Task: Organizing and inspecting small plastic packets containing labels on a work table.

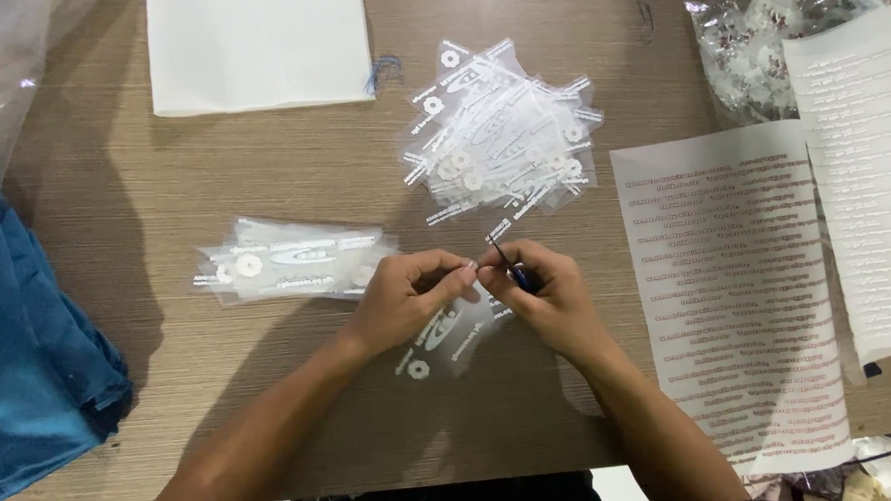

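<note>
near the centre of the frame, the left hand [403, 300] pinches a small clear printed bag [447, 333] while the right hand [553, 296] pinches a thin dark tool [507, 262] (maybe tweezers). keep the bag mouth taut and the fingertips close.

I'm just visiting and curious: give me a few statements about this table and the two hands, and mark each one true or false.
1. Both hands meet over a small clear plastic bag. True.
2. The right hand holds a thin dark tool. True.
3. The left hand rests on the blue cloth. False: the cloth lies at the table's left edge, well apart from that hand.
4. A loose heap of clear bags lies beyond the hands. True.
5. The printed sheets lie to the left of the hands. False: they lie to the right.
</note>
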